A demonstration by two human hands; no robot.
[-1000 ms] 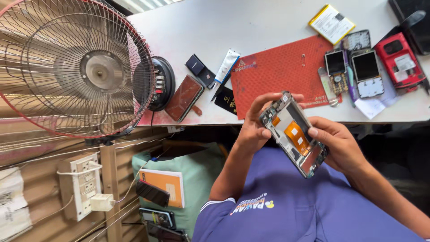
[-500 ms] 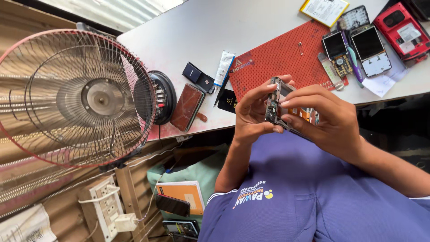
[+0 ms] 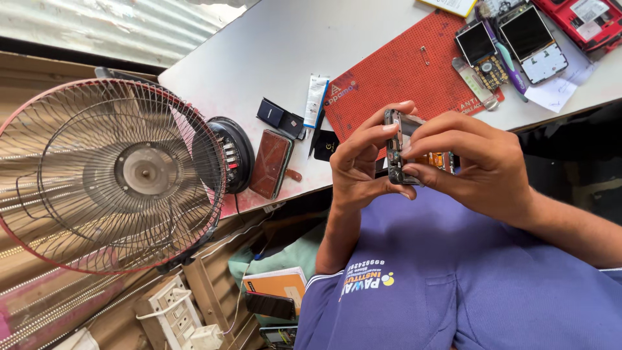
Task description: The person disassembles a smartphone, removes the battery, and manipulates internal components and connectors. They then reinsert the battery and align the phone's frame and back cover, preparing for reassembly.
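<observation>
An opened phone body (image 3: pixel 396 146) with bare orange inner parts is held edge-on in front of my chest, above the table's near edge. My left hand (image 3: pixel 360 161) grips its left side with thumb and fingers. Over its right side my right hand (image 3: pixel 478 162) is closed, fingertips pressing on the frame's edge. Most of the phone is hidden behind my right hand.
A red work mat (image 3: pixel 402 71) lies on the white table (image 3: pixel 272 45). On it and beside it are two small opened phones (image 3: pixel 518 35), a white tube (image 3: pixel 315 98) and a brown wallet (image 3: pixel 271 163). A red-rimmed table fan (image 3: pixel 116 172) stands at the left.
The phone body was flat with its inside facing me; it is now turned edge-on and both hands have closed tighter around it, nearer the table.
</observation>
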